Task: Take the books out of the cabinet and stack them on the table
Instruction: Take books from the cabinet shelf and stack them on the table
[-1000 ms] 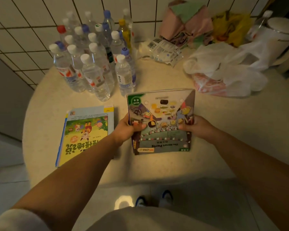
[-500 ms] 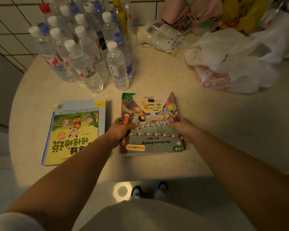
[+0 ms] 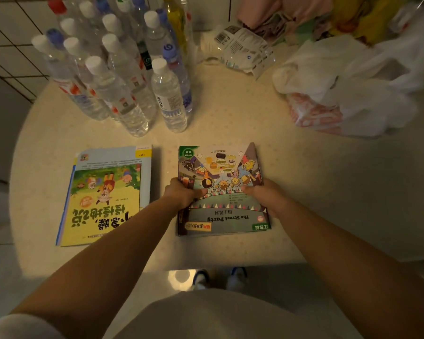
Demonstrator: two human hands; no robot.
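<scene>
Lay flat on the desk [image 3: 304, 192] at centre frame: the party book [image 3: 222, 192], a thin stack by the look of its left edge, though count unclear. Gripped at both sides, left hand [image 3: 181, 194] curled over the left edge with thumb on the cover, right hand [image 3: 264, 195] curled over the right edge likewise. Neither grip released yet.

Just to its left, apart by a strip of bare desk, lay the yellow book [image 3: 105, 196], flat and untouched, also seemingly atop another with a blue edge showing.

Judged partway through the task: at least two books out of the cabinet and down on the desk, but side by side, not stacked as one pile. Left to do, as far as can be told: letting go, merging the two piles, and fetching whatever remains in the cabinet, which was out of view.

Compared with a second before: party book then held tilted and raised off the desk, now lowered and flat. View also tipped lower and nearer, pushing everything up the frame. Grasp on both edges unchanged throughout. Yellow book not moved.

Further out: cluster of bottles [image 3: 123, 77] in the upper left, nearest one close beyond the party book's far edge. Crumpled packet [image 3: 242, 50] at top centre. White plastic bags [image 3: 348, 89] heaped at upper right, with coloured cloth behind. Shoes [image 3: 218, 277] visible below the desk's near rim.
</scene>
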